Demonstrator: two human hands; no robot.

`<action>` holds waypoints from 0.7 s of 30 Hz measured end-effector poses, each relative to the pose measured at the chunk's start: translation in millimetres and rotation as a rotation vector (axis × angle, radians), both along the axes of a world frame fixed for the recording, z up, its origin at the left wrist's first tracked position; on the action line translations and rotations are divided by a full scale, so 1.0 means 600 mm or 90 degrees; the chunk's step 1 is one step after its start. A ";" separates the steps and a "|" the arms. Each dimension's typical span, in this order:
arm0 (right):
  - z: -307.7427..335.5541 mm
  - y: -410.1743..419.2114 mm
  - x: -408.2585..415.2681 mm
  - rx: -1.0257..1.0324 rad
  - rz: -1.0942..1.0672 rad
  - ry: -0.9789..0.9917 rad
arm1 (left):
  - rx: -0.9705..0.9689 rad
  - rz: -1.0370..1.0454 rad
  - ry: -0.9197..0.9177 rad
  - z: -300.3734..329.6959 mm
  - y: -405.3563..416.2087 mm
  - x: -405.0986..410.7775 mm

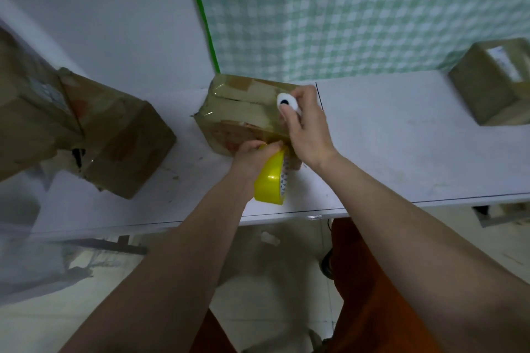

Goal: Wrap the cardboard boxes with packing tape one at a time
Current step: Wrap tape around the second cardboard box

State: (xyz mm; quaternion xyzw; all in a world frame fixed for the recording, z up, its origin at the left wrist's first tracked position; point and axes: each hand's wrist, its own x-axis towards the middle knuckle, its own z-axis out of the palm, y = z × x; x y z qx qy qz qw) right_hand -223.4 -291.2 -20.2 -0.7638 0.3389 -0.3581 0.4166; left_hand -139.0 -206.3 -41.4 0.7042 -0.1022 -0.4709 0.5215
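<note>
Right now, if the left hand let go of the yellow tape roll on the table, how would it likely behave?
The yellow tape roll stands on its edge, so it would probably roll or topple. It looks rigid. The left hand grips it from above, near the box.

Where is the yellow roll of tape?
In the head view, the yellow roll of packing tape sits mid-frame near the white table's front edge, gripped by the left hand against the middle cardboard box.
</note>
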 end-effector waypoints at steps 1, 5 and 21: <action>-0.002 0.003 0.012 -0.011 0.017 0.039 | -0.006 -0.003 -0.005 -0.002 0.003 -0.001; -0.006 0.000 0.029 -0.043 -0.006 0.121 | -0.026 -0.008 -0.033 -0.010 0.004 0.001; -0.005 -0.018 0.022 0.018 0.002 0.081 | 0.005 -0.075 -0.131 -0.047 0.020 0.006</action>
